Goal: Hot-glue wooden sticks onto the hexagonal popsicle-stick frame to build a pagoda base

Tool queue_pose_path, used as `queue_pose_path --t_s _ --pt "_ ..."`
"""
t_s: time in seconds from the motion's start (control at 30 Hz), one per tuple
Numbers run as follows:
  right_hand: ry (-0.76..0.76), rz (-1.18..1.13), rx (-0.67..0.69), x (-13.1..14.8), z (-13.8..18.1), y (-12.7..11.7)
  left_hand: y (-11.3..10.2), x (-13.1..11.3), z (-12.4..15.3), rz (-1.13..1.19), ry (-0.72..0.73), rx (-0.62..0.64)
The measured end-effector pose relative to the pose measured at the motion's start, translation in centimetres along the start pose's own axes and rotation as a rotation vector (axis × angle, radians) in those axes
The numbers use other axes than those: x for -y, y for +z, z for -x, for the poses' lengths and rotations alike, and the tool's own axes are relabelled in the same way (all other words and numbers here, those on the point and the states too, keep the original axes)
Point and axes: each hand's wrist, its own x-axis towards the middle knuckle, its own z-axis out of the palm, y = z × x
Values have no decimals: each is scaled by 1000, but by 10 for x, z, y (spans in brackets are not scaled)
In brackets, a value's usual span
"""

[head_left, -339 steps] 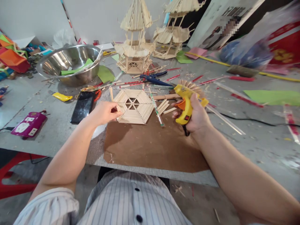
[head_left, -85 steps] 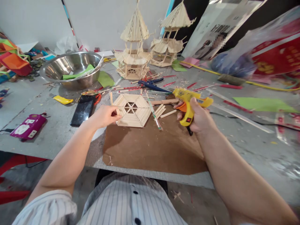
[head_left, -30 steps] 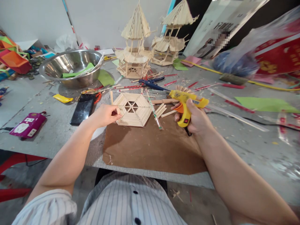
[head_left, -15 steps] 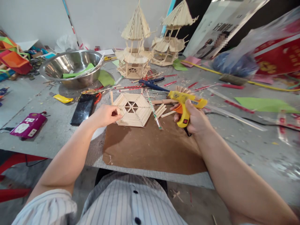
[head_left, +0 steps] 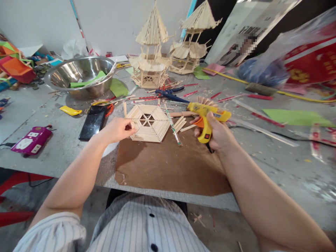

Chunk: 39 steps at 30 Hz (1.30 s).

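A flat hexagon of glued wooden sticks lies at the far edge of a brown mat. My left hand pinches a short stick against the hexagon's left edge, fingers closed. My right hand is wrapped round a yellow glue gun, held off the table to the right of the hexagon with its nozzle pointing left. Loose sticks lie between the hexagon and the gun.
Two stick pagoda models stand at the back. A steel bowl, a black phone, a yellow cutter, a purple power strip and blue scissors lie around. Coloured paper and a broom sit right.
The glue gun has shifted slightly left and down over the last second. My left hand has stayed at the hexagon's left edge.
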Motion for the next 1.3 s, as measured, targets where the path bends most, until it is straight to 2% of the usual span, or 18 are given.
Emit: queue_pose_path --t_s 1.3 --pt "15 -3 18 -1 2 1 0 2 -1 1 0 4"
